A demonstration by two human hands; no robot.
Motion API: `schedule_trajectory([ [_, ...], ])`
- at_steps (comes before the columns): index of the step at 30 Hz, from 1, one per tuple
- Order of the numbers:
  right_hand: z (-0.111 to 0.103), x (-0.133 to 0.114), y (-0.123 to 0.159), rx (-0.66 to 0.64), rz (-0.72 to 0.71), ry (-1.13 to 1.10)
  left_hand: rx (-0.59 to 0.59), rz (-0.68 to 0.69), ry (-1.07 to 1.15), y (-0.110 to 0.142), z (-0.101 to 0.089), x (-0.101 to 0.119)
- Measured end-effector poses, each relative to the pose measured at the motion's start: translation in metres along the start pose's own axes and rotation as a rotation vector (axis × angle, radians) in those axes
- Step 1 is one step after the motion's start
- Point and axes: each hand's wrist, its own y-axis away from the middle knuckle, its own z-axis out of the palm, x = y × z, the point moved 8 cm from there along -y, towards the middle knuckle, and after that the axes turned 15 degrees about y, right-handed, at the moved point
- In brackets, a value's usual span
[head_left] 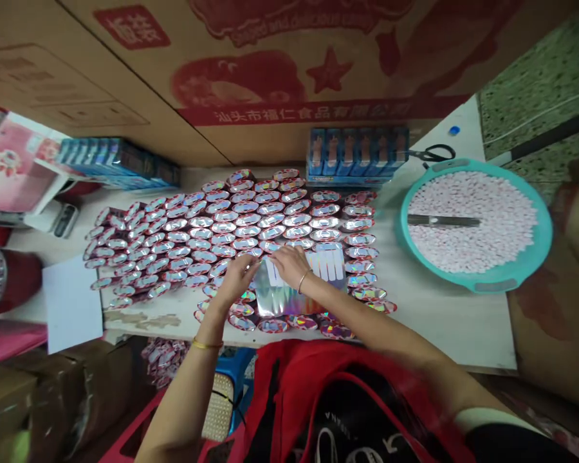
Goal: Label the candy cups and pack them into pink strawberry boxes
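A silvery sheet (273,301) is seen near the front edge of the table (439,328), laid over foil-topped packets (273,326); rainbow glare is thrown back, and pale strips are ranged along its far half. Its long axis is directed left to right. By its far left corner, the left hand's (238,276) fingertips are drawn together; the right hand's (292,263) fingers are bent over the sheet — whether anything is pinched cannot be told. Open tabletop is found between packets and teal basin (543,225); the far side is bounded by cartons (265,145).
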Motion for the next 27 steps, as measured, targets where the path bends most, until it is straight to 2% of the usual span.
schedule_trajectory([
  [4, 0.004, 0.003, -0.006, -0.071, 0.061, -0.004, 0.072, 0.198, -0.268, 0.007, -0.001, 0.024],
  [7, 0.004, 0.007, -0.008, -0.079, 0.077, 0.009, 0.107, 0.307, -0.333, 0.013, 0.002, 0.032],
  [12, 0.013, 0.011, -0.011, -0.083, 0.1, 0.029, 0.155, 0.353, -0.327, 0.022, 0.011, 0.032],
  [16, 0.022, 0.015, -0.013, -0.066, 0.105, 0.051, 0.105, 0.361, -0.261, 0.046, 0.015, 0.039],
  [18, 0.025, 0.017, -0.013, -0.057, 0.099, 0.047, 0.109, 0.335, -0.17, 0.061, 0.009, 0.047],
  [19, 0.027, 0.018, -0.013, -0.053, 0.093, 0.04, 0.152, 0.305, -0.101, 0.067, 0.002, 0.051],
  [22, 0.024, 0.019, -0.008, -0.001, 0.043, -0.023, 0.412, 0.145, 0.202, 0.076, -0.027, 0.053],
  [24, 0.008, 0.019, 0.0, 0.147, -0.004, -0.218, 0.573, -0.001, 0.441, 0.073, -0.036, 0.047],
  [26, -0.009, 0.024, 0.013, 0.307, -0.028, -0.513, 0.653, -0.137, 0.67, 0.062, -0.031, 0.041],
  [27, -0.015, 0.027, 0.019, 0.346, -0.022, -0.649, 0.67, -0.184, 0.77, 0.054, -0.026, 0.04],
])
